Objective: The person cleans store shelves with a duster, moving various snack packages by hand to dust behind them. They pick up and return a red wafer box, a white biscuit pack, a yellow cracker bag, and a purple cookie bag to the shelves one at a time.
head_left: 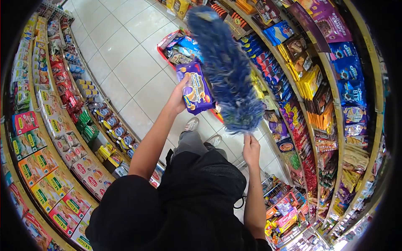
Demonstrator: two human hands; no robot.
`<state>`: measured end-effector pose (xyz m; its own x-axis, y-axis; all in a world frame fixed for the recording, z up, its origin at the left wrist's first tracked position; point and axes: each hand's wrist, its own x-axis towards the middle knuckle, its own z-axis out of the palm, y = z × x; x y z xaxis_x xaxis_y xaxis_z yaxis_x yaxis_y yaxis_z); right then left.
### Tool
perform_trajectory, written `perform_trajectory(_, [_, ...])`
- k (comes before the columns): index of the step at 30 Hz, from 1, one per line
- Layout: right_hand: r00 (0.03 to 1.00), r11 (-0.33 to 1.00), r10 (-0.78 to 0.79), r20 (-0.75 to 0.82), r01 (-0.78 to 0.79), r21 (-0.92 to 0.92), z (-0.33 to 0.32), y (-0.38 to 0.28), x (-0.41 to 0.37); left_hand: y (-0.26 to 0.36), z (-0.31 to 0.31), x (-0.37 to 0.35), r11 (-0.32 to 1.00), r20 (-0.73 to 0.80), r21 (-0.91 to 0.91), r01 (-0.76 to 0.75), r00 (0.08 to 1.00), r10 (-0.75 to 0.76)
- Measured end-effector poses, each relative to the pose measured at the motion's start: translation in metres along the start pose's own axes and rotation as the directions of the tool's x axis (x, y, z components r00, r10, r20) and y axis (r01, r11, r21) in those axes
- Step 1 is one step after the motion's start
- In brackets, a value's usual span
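A purple snack packet (196,88) is gripped by my left hand (180,97) at its left edge, its printed face turned up. My right hand (251,150) is closed round the lower end of a fluffy blue duster (228,69), whose long head rises up and to the left. The duster's head passes just right of the packet and covers part of the shelf and basket behind. Whether the two touch, I cannot tell.
A red basket (160,51) of packets is beyond the purple packet. Shelves of boxes (39,167) curve along the left, and shelves of snack packets (349,71) along the right. Another filled red basket (279,201) is at lower right. Tiled floor (121,46) lies between.
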<state>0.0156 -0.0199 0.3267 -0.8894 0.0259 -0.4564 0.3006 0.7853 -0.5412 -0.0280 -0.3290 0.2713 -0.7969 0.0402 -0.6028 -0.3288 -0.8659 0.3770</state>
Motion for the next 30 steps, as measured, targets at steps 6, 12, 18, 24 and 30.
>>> perform_trajectory(6, [0.992,0.998,-0.064,0.108,0.064,0.004,0.013,0.001,-0.015,-0.01,-0.033,0.033,0.98,0.146,-0.2,-0.015,0.988,0.045])
perform_trajectory(12, [0.99,0.982,0.128,0.053,-0.118,-0.15,0.012,0.089,-0.021,0.02,-0.015,0.026,0.923,0.085,-0.32,-0.213,0.964,0.252])
perform_trajectory(18, [0.988,0.911,0.123,0.096,-0.074,-0.407,0.058,0.108,-0.007,-0.039,-0.033,0.089,0.651,-0.072,0.606,-0.457,0.783,0.617])
perform_trajectory(24, [0.955,0.976,0.153,0.252,-0.106,-0.189,0.153,0.128,0.056,-0.128,-0.109,0.131,-0.047,0.342,0.904,-0.425,0.652,0.677])
perform_trajectory(30, [0.96,0.97,0.201,0.196,-0.167,-0.175,0.195,0.172,0.056,-0.143,-0.145,0.112,0.323,-0.092,0.912,-0.251,0.642,0.761])
